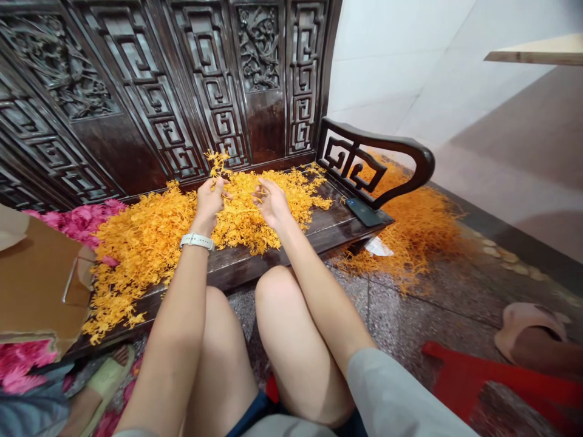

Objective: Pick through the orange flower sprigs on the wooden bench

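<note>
My left hand (209, 203), with a pale watch (197, 241) on its wrist, pinches an orange-yellow artificial flower piece (217, 162) that sticks up above the fingers. My right hand (273, 205) is a short way to the right, palm turned inward, thumb and fingers loosely curled and apart. Some orange shows between its fingers; whether that is a held piece or the heap behind, I cannot tell. Both hands are over a long heap of orange-yellow artificial flower pieces (141, 233) spread along the dark wooden bench (314, 246).
A phone (363, 212) lies by the carved armrest (423, 161). Thin orange strands (410, 224) pile on the floor beyond it. At left are a cardboard box (40, 273), pink artificial flowers (82, 224) and a person's sandaled foot (107, 382). A red stool (496, 376) stands at lower right.
</note>
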A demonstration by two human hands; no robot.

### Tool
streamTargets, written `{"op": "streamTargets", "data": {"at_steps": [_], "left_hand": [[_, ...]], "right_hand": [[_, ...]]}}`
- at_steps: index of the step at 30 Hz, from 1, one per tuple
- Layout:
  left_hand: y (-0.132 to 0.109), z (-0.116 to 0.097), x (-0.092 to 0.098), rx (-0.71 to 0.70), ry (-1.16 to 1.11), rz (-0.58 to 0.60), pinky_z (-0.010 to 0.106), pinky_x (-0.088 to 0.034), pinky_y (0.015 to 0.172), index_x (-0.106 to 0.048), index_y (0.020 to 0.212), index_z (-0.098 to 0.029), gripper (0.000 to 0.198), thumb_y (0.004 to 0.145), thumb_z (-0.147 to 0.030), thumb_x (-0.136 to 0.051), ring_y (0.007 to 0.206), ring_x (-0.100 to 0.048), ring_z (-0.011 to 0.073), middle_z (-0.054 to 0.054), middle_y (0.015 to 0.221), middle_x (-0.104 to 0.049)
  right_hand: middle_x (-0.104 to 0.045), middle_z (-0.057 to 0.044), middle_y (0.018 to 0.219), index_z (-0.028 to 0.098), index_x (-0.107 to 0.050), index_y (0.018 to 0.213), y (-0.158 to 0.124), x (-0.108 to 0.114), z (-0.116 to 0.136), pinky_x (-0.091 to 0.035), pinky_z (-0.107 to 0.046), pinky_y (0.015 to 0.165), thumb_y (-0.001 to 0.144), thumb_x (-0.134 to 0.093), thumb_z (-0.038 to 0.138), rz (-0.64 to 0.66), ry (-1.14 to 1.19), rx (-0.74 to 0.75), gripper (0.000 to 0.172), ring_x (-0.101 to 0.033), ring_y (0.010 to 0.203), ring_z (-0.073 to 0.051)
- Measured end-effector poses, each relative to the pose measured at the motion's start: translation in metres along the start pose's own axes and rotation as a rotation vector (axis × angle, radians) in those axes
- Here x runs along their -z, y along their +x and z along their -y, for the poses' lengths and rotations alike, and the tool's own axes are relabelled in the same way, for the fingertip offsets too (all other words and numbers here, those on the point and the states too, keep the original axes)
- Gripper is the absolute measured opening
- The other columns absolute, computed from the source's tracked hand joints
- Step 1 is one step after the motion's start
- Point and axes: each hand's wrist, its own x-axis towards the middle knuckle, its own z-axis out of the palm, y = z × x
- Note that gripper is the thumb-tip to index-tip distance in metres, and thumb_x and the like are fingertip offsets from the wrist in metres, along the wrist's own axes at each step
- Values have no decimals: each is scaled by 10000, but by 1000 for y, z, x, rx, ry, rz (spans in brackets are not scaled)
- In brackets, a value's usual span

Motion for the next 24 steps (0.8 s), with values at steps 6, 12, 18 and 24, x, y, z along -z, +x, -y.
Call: {"op": "streamTargets", "data": {"at_steps": [6,12,18,24], "left_hand": [[0,-1,13,-9,-5,216,233,-206,444,-756,986,-180,395,933,-572,-764,418,-331,76,9,597,-594],[-3,-6,18,-38,106,398,246,-237,473,-790,886,-156,492,786,-631,-867,463,-382,94,-3,556,-540],[17,17,23,-198,256,106,268,-326,554,-747,728,-158,289,820,-424,-808,544,-478,130,11,582,-587],[32,43,49,-136,139,-305,249,-335,573,-729,752,-161,210,899,-302,-680,584,-465,126,-2,611,-583]], "right_hand": [[-585,50,702,212,-666,1035,-1,3,-2,-386,-239,653,946,-798,401,-24,-342,64,247,-565,675,-104],[-640,40,704,213,-687,1106,2,4,-9,-422,-257,683,969,-768,358,123,-447,143,215,-559,657,-108],[-681,9,776,181,-675,795,2,7,-9,-459,-276,766,875,-865,345,253,-604,174,264,-569,750,-119],[-745,-67,1073,202,-822,887,-34,-18,13,-553,-358,948,773,-962,501,966,-553,75,349,-671,999,-186]]}}
